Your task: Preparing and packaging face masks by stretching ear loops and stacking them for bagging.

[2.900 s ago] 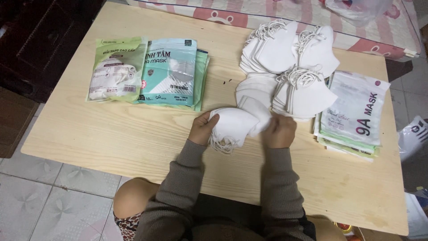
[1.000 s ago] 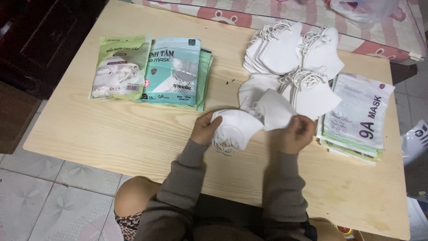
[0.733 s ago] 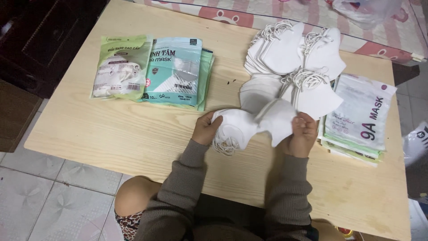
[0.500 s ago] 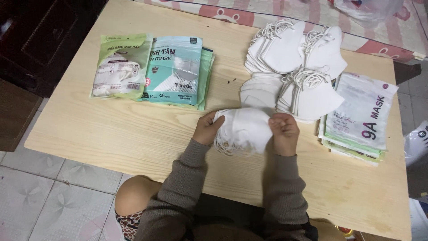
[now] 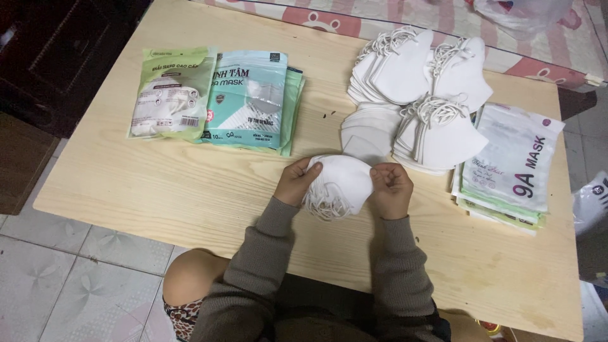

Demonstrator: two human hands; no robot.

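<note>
— What do the hands hold?
— The left hand (image 5: 296, 182) and right hand (image 5: 391, 189) both pinch a small stack of soft white folded masks (image 5: 337, 183), fingers curled, wrists low on the pale wooden table (image 5: 158, 183).
— And around that stack?
— Beyond it lie loose white mask piles (image 5: 415, 95); glossy packets (image 5: 516, 161) sit right of it, green and teal packets (image 5: 215, 95) far left.
</note>
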